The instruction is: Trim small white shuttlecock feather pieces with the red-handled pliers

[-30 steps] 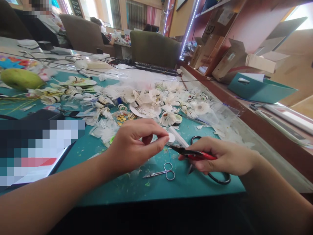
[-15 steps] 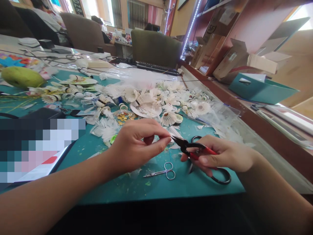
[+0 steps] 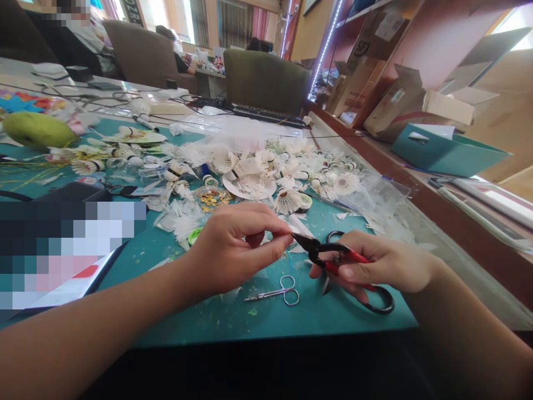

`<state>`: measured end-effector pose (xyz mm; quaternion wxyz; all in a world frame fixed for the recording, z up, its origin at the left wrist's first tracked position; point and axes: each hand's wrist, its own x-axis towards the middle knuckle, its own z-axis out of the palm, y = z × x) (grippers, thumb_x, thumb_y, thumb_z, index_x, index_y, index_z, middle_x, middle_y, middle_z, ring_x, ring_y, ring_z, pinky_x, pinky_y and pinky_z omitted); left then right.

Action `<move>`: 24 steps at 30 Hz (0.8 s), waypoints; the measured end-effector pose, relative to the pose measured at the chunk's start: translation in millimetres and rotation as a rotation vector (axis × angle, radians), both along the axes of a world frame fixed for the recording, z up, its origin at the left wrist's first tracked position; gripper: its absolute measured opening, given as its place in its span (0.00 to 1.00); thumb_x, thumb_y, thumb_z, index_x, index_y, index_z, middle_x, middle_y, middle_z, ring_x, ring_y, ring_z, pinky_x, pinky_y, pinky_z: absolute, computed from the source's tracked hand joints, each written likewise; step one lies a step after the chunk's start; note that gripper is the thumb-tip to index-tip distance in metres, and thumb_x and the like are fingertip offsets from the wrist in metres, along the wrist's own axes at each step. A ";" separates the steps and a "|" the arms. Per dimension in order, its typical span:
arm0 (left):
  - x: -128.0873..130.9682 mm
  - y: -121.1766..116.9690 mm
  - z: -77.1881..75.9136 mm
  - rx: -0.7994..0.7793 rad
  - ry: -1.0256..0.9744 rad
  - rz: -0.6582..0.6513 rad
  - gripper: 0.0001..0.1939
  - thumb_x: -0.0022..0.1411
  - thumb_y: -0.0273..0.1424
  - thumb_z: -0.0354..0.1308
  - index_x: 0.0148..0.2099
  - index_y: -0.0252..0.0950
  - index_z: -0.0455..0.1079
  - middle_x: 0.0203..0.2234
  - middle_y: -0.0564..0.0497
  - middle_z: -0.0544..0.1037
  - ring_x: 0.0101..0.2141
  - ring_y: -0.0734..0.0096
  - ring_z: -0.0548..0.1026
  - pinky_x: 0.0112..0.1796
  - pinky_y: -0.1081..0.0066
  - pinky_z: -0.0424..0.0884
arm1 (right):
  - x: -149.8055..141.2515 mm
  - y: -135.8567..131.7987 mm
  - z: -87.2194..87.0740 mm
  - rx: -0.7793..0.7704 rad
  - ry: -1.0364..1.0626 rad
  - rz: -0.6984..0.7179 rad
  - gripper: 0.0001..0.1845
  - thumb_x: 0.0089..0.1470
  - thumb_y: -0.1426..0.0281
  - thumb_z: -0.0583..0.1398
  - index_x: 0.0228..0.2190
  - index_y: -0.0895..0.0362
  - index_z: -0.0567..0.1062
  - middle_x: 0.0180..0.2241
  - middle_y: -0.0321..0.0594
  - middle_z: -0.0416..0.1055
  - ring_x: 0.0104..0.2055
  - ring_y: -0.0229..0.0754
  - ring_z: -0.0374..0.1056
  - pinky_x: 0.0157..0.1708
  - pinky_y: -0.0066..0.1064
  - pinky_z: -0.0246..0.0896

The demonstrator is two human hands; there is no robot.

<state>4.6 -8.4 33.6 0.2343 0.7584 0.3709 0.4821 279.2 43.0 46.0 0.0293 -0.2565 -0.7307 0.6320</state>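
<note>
My left hand (image 3: 237, 247) pinches something small and thin at its fingertips, mostly hidden by the fingers. My right hand (image 3: 385, 264) grips red-handled pliers (image 3: 337, 257), and their black nose reaches the left fingertips. Black-handled shears (image 3: 377, 303) lie under the right hand. Small steel scissors (image 3: 283, 293) rest on the teal cutting mat (image 3: 233, 316) just below the hands. Beyond the hands spreads a heap of white feather shuttlecocks (image 3: 266, 172) and loose feathers.
Gold sequins (image 3: 210, 200) and a green mango (image 3: 38, 130) sit on the mat, with a clear plastic bag (image 3: 378, 191) at its right. A teal box (image 3: 447, 150) stands on the right ledge. A keyboard (image 3: 266, 115) and chairs lie beyond; people sit farther back.
The pliers have swung up and leftward, with their nose now at the left fingertips. The white piece seen earlier beside those fingertips is now largely hidden.
</note>
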 end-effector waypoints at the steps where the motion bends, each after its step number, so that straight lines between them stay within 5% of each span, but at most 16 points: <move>1: 0.1 0.3 0.1 0.001 -0.002 -0.001 0.06 0.61 0.23 0.65 0.34 0.36 0.82 0.26 0.54 0.81 0.21 0.78 0.70 0.23 0.74 0.67 | -0.2 0.1 -0.3 0.001 0.006 -0.003 0.25 0.64 0.52 0.63 0.46 0.63 0.80 0.22 0.31 0.67 0.20 0.33 0.65 0.22 0.25 0.61; 12: -0.3 1.0 0.7 -0.025 -0.015 0.004 0.06 0.60 0.23 0.64 0.35 0.36 0.83 0.26 0.53 0.81 0.21 0.77 0.70 0.23 0.73 0.67 | 0.3 1.1 -0.4 0.135 -0.051 -0.009 0.26 0.65 0.52 0.63 0.47 0.63 0.81 0.17 0.28 0.63 0.19 0.32 0.56 0.18 0.25 0.49; 17: 0.1 0.8 1.6 -0.032 -0.019 0.014 0.07 0.60 0.22 0.63 0.34 0.37 0.82 0.25 0.54 0.81 0.22 0.77 0.71 0.22 0.74 0.65 | -3.5 0.4 3.0 0.317 -0.039 -0.010 0.22 0.65 0.53 0.63 0.32 0.60 0.80 0.18 0.29 0.60 0.21 0.32 0.53 0.20 0.26 0.47; 24: 0.0 1.1 3.1 -0.021 -0.001 0.033 0.07 0.59 0.21 0.63 0.32 0.34 0.82 0.24 0.54 0.79 0.21 0.79 0.71 0.22 0.76 0.65 | -9.2 -6.5 11.6 0.528 -0.145 -0.033 0.20 0.68 0.56 0.60 0.31 0.58 0.77 0.21 0.28 0.59 0.24 0.33 0.52 0.23 0.28 0.49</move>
